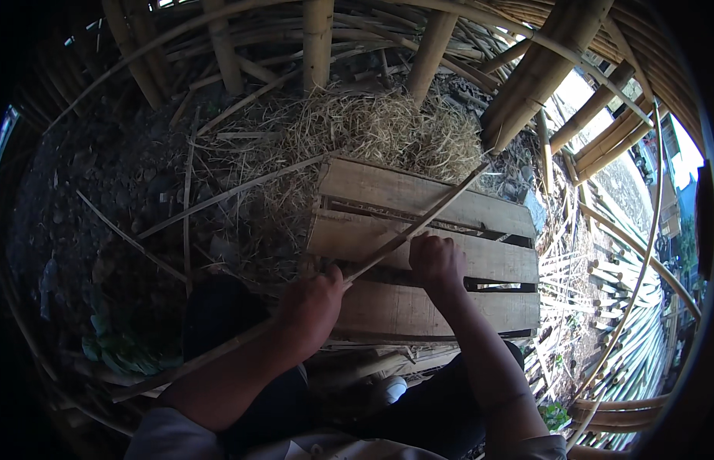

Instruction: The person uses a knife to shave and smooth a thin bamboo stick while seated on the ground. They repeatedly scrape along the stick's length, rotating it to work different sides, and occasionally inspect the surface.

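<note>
A long, thin bamboo strip (399,239) runs slantwise over a slatted wooden crate (449,313). Its far end rises past the crate's back slat, and its near end passes under my left forearm. My left hand (311,310) is closed round the strip at the crate's left front side. Just right of the strip, over the middle slat, my right hand (438,262) makes a fist with its knuckles close against the strip. Whatever the fist holds is hidden by its fingers.
Dry shavings (372,126) lie heaped behind the crate. Thick bamboo posts (317,46) stand at the back, with a leaning one (545,73) at right. Loose strips (238,188) lie on the dark ground at left. Many cut bamboo poles (629,314) lie at right.
</note>
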Available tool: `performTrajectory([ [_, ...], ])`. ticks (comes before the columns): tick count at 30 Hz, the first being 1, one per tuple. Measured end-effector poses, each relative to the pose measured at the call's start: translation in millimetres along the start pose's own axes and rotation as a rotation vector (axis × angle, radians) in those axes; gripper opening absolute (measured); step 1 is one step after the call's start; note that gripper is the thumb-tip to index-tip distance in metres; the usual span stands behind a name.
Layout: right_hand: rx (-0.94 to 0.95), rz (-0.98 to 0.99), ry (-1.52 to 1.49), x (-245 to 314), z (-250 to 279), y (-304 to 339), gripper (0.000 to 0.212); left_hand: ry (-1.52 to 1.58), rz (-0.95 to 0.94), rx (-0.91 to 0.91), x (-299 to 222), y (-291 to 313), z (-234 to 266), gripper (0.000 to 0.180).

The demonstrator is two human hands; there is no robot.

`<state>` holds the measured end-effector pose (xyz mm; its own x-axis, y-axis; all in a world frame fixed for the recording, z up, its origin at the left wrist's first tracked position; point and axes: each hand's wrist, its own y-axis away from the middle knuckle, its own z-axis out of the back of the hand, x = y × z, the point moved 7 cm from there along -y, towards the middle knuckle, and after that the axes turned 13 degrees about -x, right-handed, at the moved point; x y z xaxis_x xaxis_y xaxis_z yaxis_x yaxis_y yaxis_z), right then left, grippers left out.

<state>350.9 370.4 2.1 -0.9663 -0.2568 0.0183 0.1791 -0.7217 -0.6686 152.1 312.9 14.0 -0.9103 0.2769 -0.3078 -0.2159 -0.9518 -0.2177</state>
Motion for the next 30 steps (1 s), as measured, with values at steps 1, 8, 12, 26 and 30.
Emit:
performTrajectory([
  [1,-0.010,-0.038,0.023,-3,2,-3,0.031,-0.001,0.001,-0.010,2,1,-1,0.021],
  [8,0.187,-0.079,0.116,-25,-21,-6,0.030,-0.024,0.021,0.068,2,3,1,0.021],
  [12,0.399,-0.202,-0.088,34,12,-10,0.048,-0.038,0.017,0.042,14,11,-3,0.023],
  [26,-0.038,0.013,0.152,-19,-7,-13,0.043,0.222,0.103,0.092,20,2,7,0.035],
  [30,-0.223,0.375,-0.004,47,11,13,0.016,0.255,0.168,0.170,29,-1,1,0.041],
])
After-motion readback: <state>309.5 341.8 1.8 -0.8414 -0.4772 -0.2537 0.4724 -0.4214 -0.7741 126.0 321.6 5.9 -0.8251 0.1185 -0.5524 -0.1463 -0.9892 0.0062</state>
